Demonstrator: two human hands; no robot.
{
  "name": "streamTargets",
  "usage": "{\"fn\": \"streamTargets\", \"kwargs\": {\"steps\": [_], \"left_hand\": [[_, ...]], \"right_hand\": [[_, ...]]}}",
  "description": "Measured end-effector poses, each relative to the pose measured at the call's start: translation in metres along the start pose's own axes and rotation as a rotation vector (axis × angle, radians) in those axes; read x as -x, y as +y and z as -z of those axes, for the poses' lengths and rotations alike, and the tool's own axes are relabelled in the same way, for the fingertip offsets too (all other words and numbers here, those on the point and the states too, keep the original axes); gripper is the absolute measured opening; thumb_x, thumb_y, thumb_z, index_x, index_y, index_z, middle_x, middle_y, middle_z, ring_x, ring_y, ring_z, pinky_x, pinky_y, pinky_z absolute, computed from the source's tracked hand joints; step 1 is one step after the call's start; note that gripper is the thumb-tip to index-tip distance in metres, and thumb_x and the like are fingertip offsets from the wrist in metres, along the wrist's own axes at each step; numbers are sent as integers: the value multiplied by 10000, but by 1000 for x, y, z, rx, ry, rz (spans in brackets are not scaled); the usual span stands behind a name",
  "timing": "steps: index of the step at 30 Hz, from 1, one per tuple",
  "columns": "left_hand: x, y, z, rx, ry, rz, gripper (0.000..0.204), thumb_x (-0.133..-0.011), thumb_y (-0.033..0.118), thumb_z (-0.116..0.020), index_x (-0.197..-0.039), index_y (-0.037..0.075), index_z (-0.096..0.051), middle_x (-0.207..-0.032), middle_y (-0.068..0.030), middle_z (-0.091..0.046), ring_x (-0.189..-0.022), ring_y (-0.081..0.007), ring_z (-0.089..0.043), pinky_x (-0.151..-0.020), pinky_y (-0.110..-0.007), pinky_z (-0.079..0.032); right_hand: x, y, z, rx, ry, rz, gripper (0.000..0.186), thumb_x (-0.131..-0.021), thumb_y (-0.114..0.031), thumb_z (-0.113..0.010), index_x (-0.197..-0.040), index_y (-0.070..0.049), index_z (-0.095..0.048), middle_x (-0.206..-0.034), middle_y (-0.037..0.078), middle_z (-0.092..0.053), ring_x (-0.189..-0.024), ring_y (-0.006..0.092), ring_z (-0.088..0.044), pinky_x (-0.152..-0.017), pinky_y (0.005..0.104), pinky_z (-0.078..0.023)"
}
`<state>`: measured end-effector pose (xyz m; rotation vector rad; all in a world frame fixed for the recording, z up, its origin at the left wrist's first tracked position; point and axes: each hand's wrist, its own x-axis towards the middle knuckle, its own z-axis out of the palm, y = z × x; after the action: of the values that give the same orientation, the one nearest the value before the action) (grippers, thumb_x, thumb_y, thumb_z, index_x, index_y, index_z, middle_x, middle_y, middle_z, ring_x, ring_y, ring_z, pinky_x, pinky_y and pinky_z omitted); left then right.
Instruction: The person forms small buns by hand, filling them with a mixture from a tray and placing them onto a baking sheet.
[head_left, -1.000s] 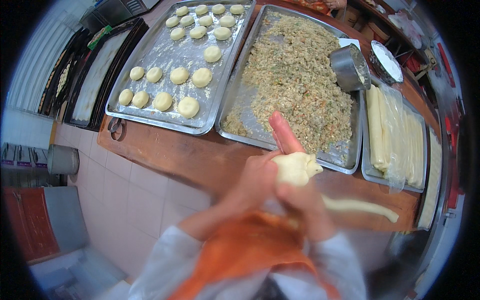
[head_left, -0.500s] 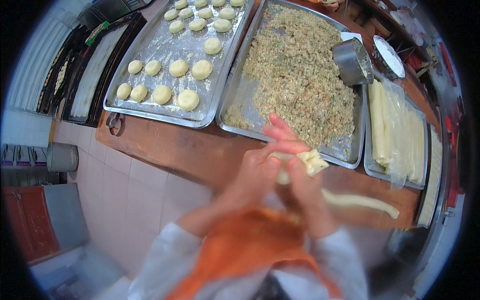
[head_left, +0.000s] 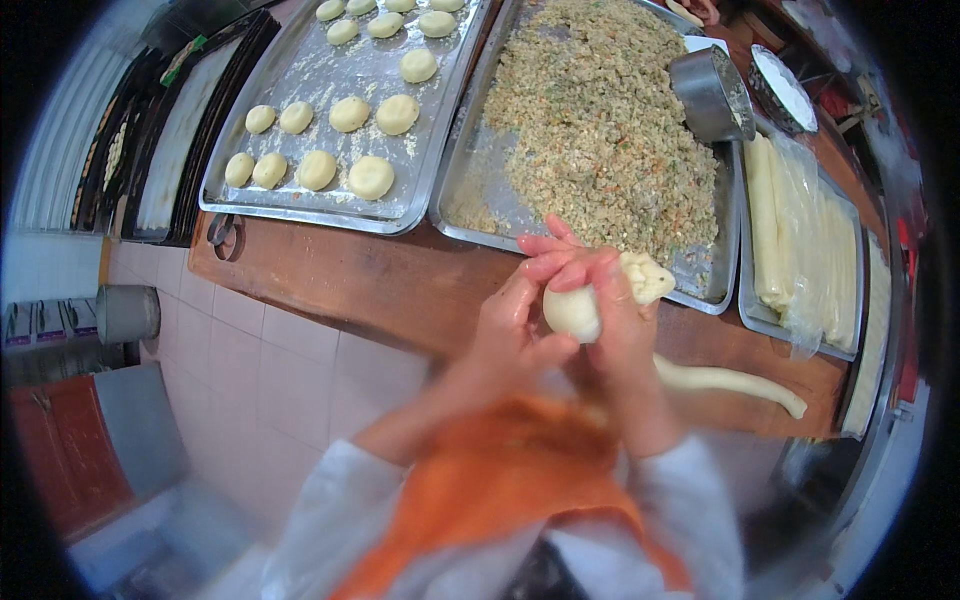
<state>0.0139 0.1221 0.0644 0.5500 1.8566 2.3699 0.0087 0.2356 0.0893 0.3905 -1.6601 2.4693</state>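
Observation:
A smooth, pale dough ball (head_left: 573, 314) is held between my two hands above the table's near edge. My left hand (head_left: 508, 312) cups it from the left, fingers over its far side and thumb at the near side. My right hand (head_left: 622, 318) is wrapped round its right side. From that grip a ruffled, gathered dough end (head_left: 648, 278) sticks out, with dark specks at its tip. Part of the ball is hidden by my fingers. Right of my right wrist, a dough rope (head_left: 735, 380) lies on the wooden table (head_left: 330, 280).
Beyond my hands is a metal tray (head_left: 470, 236) heaped with crumbly filling (head_left: 610, 130), a metal pot (head_left: 712, 95) tipped on it. Flattened dough rounds (head_left: 372, 177) sit on a floured tray (head_left: 300, 212) at left. Dough rolls (head_left: 765, 220) under plastic and a white-filled bowl (head_left: 783, 88) are at right.
My right hand's fingers have curled up over the dough, and more of its rounded side shows. The ruffled end now points out past the right hand. The view has shifted slightly.

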Motion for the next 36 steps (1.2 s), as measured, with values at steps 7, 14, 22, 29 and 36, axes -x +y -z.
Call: {"fn": "streamTargets", "kwargs": {"steps": [7,14,22,29,36], "left_hand": [[8,-8,22,-27,-171,237,635,-696,392,-690,-1140,8,-446,-1067,-65,-481,-932,-144,-505,-708,-251,-431],[6,-11,8,-108,3,-89,596,-711,338,-684,-1148,14,-442,-1037,-87,-499,-950,-175,-510,-750,-270,-427],[11,-15,23,-221,-151,-95,560,-691,221,-703,-1151,26,-451,-1088,-124,-501,-988,-217,-507,-810,-322,-429],[15,-16,3,-176,119,-270,472,-771,257,-618,-1131,-11,-470,-1091,-110,-525,-1007,-200,-502,-836,-303,-411],[26,-2,22,307,-47,352,414,-854,278,-520,-1147,-10,-466,-1058,-41,-527,-935,-93,-487,-817,-249,-407]], "right_hand": [[4,-9,-5,-121,40,-266,324,-902,-254,-425,-968,17,-590,-979,127,-621,-985,246,-562,-972,363,-318],[1,4,2,-22,37,-93,309,-916,-184,-377,-812,10,-594,-895,152,-636,-974,278,-570,-1020,416,-243],[7,-6,-14,-279,182,-386,333,-923,-208,-373,-870,33,-597,-968,166,-614,-1006,264,-551,-1004,388,-284],[7,12,1,-171,8,-248,312,-919,-184,-389,-943,56,-586,-1169,199,-508,-1059,254,-515,-987,367,-308],[10,2,-17,-155,81,-310,289,-920,-169,-395,-970,51,-576,-1173,192,-508,-1123,257,-456,-971,358,-323]]}}
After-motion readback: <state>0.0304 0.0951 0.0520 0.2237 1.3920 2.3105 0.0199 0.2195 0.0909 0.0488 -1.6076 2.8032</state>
